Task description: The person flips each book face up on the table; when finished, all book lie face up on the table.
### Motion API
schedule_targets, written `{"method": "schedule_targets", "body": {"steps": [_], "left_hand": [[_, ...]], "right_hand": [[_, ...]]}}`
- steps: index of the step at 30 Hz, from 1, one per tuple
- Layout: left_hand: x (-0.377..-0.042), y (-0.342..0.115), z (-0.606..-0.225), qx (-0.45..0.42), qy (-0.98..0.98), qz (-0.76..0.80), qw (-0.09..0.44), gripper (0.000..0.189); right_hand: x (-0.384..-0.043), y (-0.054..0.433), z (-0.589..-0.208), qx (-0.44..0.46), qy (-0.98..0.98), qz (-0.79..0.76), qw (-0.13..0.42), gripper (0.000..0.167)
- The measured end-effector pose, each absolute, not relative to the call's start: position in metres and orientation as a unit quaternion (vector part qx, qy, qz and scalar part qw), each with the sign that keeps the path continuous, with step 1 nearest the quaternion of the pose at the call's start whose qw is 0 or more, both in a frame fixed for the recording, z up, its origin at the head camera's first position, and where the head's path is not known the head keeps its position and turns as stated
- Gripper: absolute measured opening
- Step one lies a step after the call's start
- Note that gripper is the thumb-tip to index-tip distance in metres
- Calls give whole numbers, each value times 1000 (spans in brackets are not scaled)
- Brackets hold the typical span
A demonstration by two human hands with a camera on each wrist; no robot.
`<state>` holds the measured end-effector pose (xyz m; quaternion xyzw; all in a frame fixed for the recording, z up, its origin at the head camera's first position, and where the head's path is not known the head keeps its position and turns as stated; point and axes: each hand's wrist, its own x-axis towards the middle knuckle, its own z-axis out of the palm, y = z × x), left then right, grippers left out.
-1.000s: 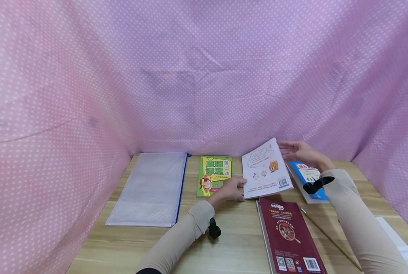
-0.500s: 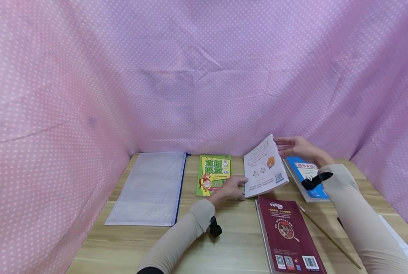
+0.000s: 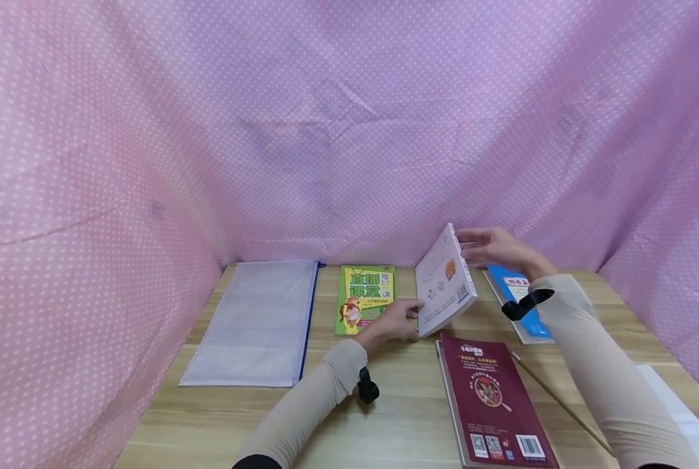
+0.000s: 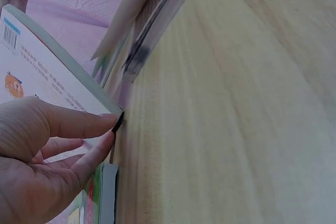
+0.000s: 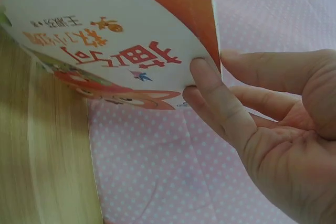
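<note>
A white-backed book (image 3: 440, 286) is tilted up on its left edge, its back cover with a small orange animal facing the head view. My left hand (image 3: 397, 319) pinches its near left corner between thumb and index finger (image 4: 100, 153). At the raised right edge, my right hand (image 3: 496, 247) holds the book, fingers on the front cover and thumb at the edge in the right wrist view. That front cover (image 5: 131, 51) is white and orange with red characters. Just left of the left hand lies a green book (image 3: 363, 293), partly covered by it.
A mesh zip pouch (image 3: 252, 326) with a blue edge lies at the left. Nearer me are a dark red book (image 3: 496, 410) and a thin wooden stick (image 3: 560, 400). A blue book (image 3: 522, 299) and a white sheet (image 3: 677, 407) lie at the right, partly behind my right arm.
The book's right edge has swung up and to the left, so it stands steeper. My right hand has moved left with it, while the left hand has stayed at the corner.
</note>
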<state>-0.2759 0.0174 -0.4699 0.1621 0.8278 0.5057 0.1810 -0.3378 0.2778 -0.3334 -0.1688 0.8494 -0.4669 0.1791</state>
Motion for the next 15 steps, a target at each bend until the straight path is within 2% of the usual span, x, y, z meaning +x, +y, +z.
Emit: {"method": "schedule_targets", "body": {"steps": [11,15], "left_hand": [[-281,14,-454,194,789,550,194,83],[-284,12,-445,207,763,580,195,84]], "right_hand": [[-335,262,-343,-183,816,-518,178,57],[-334,257,-348,-198,803,-531,182,58]]}}
